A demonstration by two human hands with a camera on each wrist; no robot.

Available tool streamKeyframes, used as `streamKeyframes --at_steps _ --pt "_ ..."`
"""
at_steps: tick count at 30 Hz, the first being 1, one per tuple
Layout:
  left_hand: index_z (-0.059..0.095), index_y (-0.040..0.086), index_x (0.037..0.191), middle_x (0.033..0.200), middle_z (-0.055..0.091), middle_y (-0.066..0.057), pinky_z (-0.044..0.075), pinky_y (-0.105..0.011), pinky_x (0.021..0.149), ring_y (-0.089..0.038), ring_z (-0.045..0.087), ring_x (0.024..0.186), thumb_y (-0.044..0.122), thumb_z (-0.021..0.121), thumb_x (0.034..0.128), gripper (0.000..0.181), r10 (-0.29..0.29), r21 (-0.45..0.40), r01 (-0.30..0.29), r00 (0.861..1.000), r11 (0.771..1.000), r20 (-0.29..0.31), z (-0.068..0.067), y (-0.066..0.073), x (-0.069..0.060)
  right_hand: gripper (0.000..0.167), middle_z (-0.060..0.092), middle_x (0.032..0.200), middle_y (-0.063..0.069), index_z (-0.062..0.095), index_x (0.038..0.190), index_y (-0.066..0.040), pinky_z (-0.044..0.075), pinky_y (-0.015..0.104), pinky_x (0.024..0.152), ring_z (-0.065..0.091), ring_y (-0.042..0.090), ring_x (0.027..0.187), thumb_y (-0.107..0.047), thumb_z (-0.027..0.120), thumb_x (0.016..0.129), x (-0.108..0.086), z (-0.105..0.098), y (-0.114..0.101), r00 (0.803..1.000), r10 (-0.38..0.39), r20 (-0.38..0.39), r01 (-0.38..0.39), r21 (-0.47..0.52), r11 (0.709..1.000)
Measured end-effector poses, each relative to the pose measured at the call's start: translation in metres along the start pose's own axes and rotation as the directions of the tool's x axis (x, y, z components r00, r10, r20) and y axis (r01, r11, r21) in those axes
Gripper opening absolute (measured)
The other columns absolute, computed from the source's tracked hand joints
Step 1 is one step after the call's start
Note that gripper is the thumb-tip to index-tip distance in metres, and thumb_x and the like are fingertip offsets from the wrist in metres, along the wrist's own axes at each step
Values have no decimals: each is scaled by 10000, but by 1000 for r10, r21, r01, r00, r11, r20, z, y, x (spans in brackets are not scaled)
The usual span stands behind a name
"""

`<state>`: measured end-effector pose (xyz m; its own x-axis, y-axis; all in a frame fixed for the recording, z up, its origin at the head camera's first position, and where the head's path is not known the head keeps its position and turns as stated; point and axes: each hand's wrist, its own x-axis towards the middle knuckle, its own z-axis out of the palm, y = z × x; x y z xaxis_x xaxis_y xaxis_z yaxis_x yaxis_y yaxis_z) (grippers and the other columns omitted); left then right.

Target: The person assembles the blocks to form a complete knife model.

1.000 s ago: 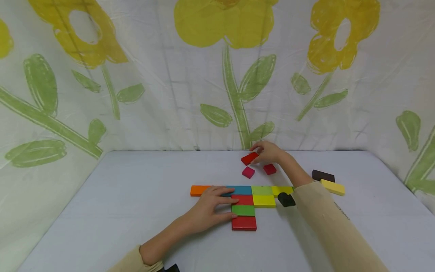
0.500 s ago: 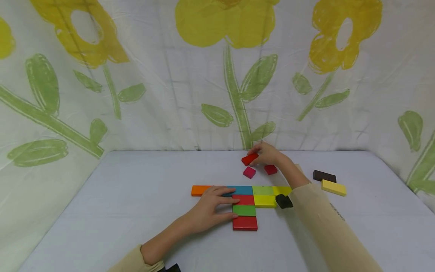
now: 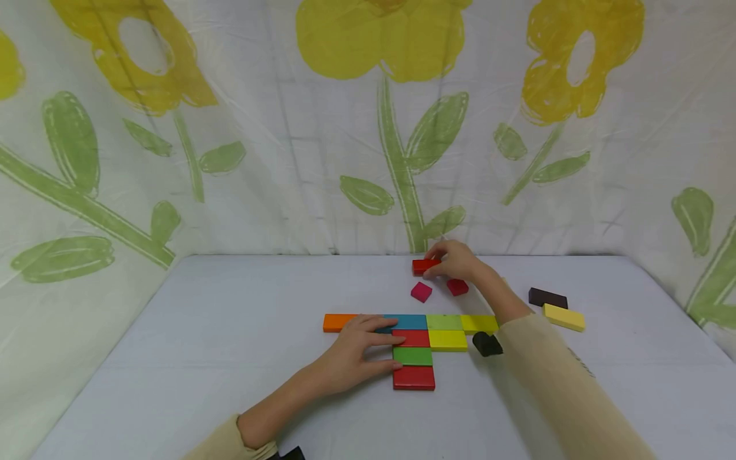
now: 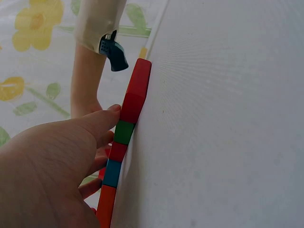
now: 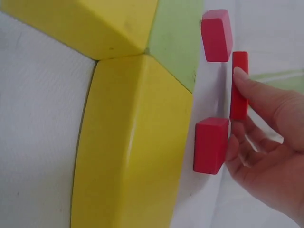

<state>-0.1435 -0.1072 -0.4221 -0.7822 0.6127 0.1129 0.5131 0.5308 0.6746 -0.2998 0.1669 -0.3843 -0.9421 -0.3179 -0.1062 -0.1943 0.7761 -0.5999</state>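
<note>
At the far edge of a white table (image 3: 201, 358), near twelve o'clock, a right hand (image 3: 457, 262) pinches a red block (image 3: 423, 267), thumb on one face and finger on the other, the gap no wider than the block; whether it is off the surface cannot be told. A pink block (image 3: 421, 292) lies at six o'clock from it, a crimson block (image 3: 457, 287) at four, just beside the lower fingers. Beyond the arm, between three and four o'clock, sit a dark block (image 3: 548, 298) and a cream block (image 3: 563, 317).

At eight o'clock from the right hand, the left hand (image 3: 356, 354) rests with fingers spread, grasping nothing, its tips on the blue block (image 3: 409, 321) and upper red block (image 3: 414, 338), its thumb where the green block (image 3: 413, 356) meets the lower red block (image 3: 414, 377). From the blue block, the row reaches an orange block (image 3: 338, 322) toward nine o'clock, and a lime block (image 3: 443, 322) and outer yellow block (image 3: 478, 323) toward three. The inner yellow block (image 3: 448, 341) abuts the upper red block at three o'clock. Behind, a curtain (image 3: 310, 160) bears painted yellow flowers (image 3: 379, 45).
</note>
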Motion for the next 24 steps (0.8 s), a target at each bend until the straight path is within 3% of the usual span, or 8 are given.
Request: streamKeyframes --at_steps 6,18,24 --pt "729 200 1375 1541 569 -21 369 -604 1186 -233 424 1458 381 766 972 443 3 3 -3 1000 1000 -2 0 0 0 417 654 1278 242 693 1265 18 531 493 1024 570 391 1195 -211 805 935 -5 -3 -2 999 -36 -24 35 -18 999" --pt "730 202 1374 1539 573 -23 365 -611 1184 -238 431 1453 373 770 970 440 10 9 -10 1000 1000 -8 1 -1 0 360 668 1211 226 693 1205 -1 556 474 935 586 380 1132 -212 804 936 -27 0 -6 996 -68 -57 67 -21 998" --pt "732 197 1370 1539 574 -25 363 -604 1186 -246 431 1455 349 772 972 428 19 6 -19 1000 1000 -16 0 1 -1 313 690 1115 186 704 1167 -7 549 342 784 595 329 1021 -191 807 935 -42 3 -8 991 -103 -90 105 9 994"
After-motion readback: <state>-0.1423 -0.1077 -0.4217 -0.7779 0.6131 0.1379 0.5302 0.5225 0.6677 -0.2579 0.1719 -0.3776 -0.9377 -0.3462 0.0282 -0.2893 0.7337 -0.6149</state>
